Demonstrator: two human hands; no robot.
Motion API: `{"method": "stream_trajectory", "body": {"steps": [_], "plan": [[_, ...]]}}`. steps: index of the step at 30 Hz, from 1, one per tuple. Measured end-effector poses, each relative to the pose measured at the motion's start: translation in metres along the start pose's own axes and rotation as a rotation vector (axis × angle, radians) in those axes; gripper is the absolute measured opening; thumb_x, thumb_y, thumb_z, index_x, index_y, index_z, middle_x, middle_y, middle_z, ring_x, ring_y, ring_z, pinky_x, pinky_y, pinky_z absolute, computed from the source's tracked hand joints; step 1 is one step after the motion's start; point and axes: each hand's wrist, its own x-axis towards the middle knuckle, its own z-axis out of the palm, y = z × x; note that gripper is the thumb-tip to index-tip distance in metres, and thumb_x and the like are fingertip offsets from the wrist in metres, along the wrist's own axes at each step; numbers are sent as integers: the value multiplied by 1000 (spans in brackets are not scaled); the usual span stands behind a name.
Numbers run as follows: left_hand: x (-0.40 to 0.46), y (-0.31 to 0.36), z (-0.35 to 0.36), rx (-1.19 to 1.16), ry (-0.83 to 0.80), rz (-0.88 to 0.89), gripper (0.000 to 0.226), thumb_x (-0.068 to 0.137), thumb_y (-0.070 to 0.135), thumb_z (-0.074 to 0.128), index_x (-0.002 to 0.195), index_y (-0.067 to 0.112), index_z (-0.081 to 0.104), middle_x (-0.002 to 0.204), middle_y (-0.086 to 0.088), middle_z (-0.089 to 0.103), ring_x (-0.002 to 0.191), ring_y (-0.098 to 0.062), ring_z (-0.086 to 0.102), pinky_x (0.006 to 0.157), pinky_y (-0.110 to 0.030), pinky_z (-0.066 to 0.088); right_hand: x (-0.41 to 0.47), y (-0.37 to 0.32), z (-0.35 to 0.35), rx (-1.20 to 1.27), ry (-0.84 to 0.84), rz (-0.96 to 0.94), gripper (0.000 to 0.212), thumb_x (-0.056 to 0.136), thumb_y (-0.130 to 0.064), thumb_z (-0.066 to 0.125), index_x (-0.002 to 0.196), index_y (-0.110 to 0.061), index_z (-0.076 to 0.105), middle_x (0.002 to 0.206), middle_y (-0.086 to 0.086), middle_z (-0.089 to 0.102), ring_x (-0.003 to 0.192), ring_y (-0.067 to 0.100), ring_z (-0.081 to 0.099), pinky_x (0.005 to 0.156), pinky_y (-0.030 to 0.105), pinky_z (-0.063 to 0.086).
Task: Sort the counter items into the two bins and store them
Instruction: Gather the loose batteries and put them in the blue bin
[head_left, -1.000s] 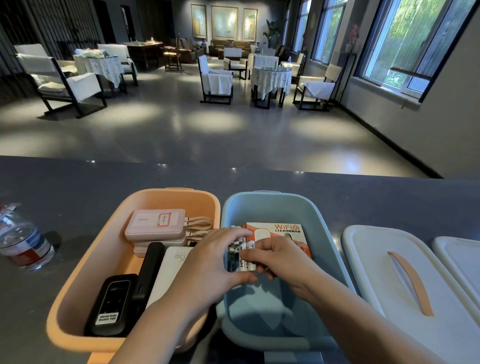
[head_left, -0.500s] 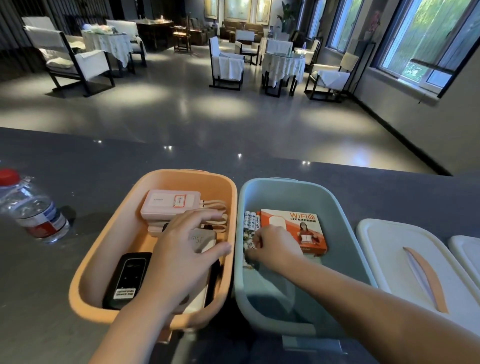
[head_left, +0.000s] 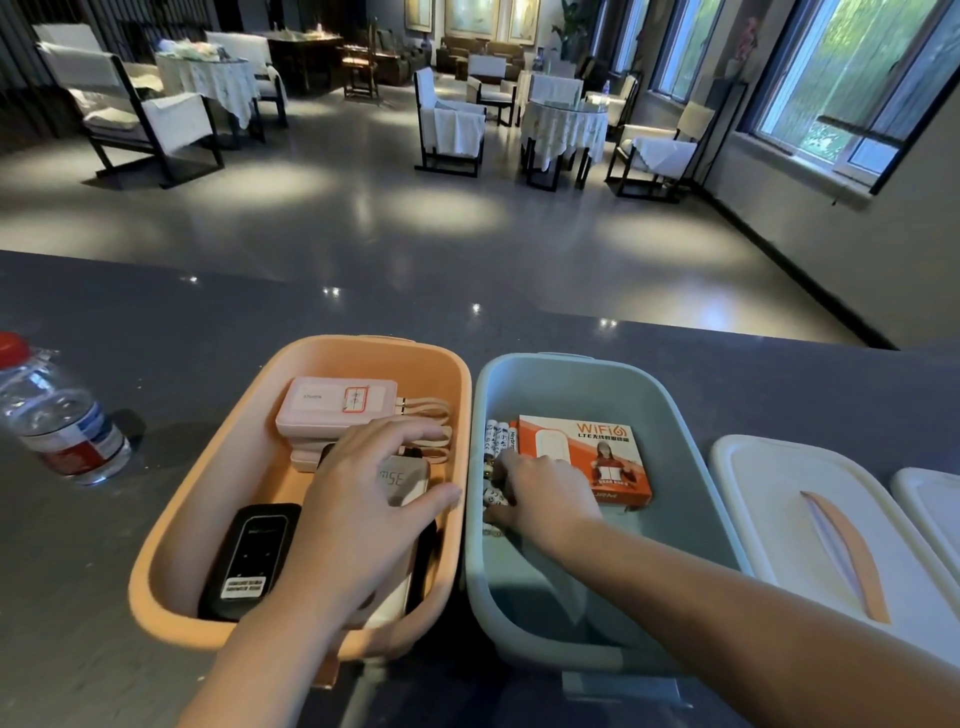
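An orange bin (head_left: 208, 499) and a blue bin (head_left: 670, 452) stand side by side on the dark counter. The orange bin holds a pink power bank (head_left: 332, 410) with cables, a white power bank (head_left: 402, 478) and a black pocket device (head_left: 249, 561). My left hand (head_left: 358, 509) lies spread over the white power bank, fingers apart. The blue bin holds an orange WiFi box (head_left: 608, 457) and a pack of white batteries (head_left: 493, 436) along its left wall. My right hand (head_left: 545, 499) rests curled on the batteries; its fingertips are hidden.
A water bottle (head_left: 57, 415) with a red cap stands at the left. Two white lids lie to the right of the blue bin, one with an orange strap (head_left: 810, 525), the other (head_left: 930, 499) cut off by the frame edge. The counter's far edge borders a lounge floor.
My left hand left the blue bin and settled on the white power bank in the orange bin. My right hand lowered the batteries against the blue bin's left wall.
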Motion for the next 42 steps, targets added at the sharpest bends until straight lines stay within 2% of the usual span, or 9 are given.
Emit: {"method": "stream_trajectory", "body": {"steps": [3,5,8,12,17,25,34,39,42], "plan": [[0,2,1,-1,-22,-6,48,65,33,83,104,48,60,113,38,54,116,16,40,94,-14,28,0,-1,0,-212,5,-80,37,91,-31,59,122,-17,44,94,6,65,79,25,63,54,31,39],[0,3,2,8,-35,-7,49,65,33,83,104,49,59,114,39,53,116,17,39,93,-13,27,0,-3,2,-233,7,-83,35,91,-23,60,121,-16,45,92,6,65,77,24,62,54,31,38],[0,2,1,20,-36,-10,50,65,33,84,104,50,59,114,41,51,115,20,38,91,-12,27,3,-5,4,-105,11,-20,34,90,-20,61,120,-17,46,93,5,65,79,23,63,57,30,42],[0,2,1,38,-40,-12,50,65,34,83,105,51,58,114,43,49,115,20,37,92,-15,29,3,-7,4,211,21,111,36,88,-29,65,117,-19,47,97,5,66,84,22,64,62,29,47],[0,1,0,54,-24,-7,50,64,34,84,104,50,59,114,41,51,115,18,39,92,-16,29,3,-5,3,352,-27,135,43,83,-26,70,118,-20,47,95,2,66,81,17,63,60,23,49],[0,3,1,40,-40,1,47,65,36,83,104,49,59,112,39,53,116,15,41,95,-17,29,0,2,1,224,-58,47,35,77,-18,70,108,-21,55,95,1,66,85,20,63,65,26,51],[1,7,0,36,-38,10,46,64,33,83,102,46,61,111,36,56,115,13,43,95,-16,30,-1,1,-1,124,-106,3,38,79,-25,70,113,-18,55,101,6,67,92,24,64,76,34,56],[2,11,-2,46,-51,17,43,64,33,82,99,46,62,111,36,56,114,13,43,93,-12,30,-7,3,-12,153,-99,4,29,78,-25,71,103,-24,57,92,-3,67,81,16,62,67,26,53],[2,15,-4,54,-67,23,38,66,33,81,98,44,63,108,34,58,114,10,45,96,-18,33,-15,9,-25,167,-116,2,27,76,-27,73,99,-29,59,90,-10,65,80,10,61,63,23,52]]}}
